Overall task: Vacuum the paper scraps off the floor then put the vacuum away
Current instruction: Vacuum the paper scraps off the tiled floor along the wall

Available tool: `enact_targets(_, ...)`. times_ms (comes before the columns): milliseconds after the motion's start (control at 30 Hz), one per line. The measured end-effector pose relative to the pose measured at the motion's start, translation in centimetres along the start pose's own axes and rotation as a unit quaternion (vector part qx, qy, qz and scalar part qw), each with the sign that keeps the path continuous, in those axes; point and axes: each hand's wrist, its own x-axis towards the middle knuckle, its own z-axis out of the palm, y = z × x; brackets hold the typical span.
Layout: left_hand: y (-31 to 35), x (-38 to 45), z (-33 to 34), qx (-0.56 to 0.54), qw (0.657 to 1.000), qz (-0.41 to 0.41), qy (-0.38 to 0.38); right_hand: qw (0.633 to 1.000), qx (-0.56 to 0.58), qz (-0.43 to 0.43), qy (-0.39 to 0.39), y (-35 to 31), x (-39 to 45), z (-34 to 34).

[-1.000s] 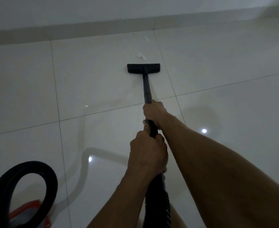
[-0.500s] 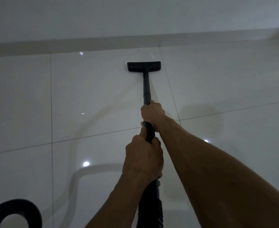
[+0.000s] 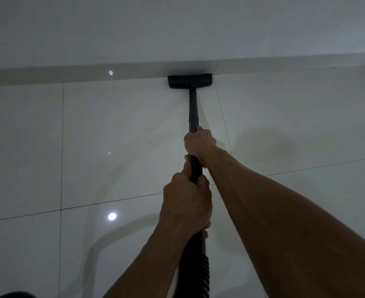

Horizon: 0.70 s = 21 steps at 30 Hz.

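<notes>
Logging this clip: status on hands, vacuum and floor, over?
Both hands, left hand and right hand, shut on wand. Floor head against baseboard. No scraps visible; nothing in the way.

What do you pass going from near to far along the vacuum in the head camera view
Ribbed hose → left hand → right hand → wand → floor nozzle → skirting → wall.
</notes>
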Motion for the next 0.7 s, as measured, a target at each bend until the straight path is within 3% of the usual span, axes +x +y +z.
enact_targets(367,-1.1,0.1,-2.5,0.001,1.000,0.010,0.009,0.999,-0.027,0.023,0.014,-2.6,-0.5,2.2)
enact_targets(500,-3.0,-1.8,-3.6,0.001,1.000,0.008,0.004,0.999,0.006,0.039,0.007,-2.3,-3.1,3.8)
enact_targets(700,-7.4,-6.0,-5.9,0.032,0.999,0.023,-0.012,0.999,-0.043,0.019,0.000,-1.8,-9.1,6.7)
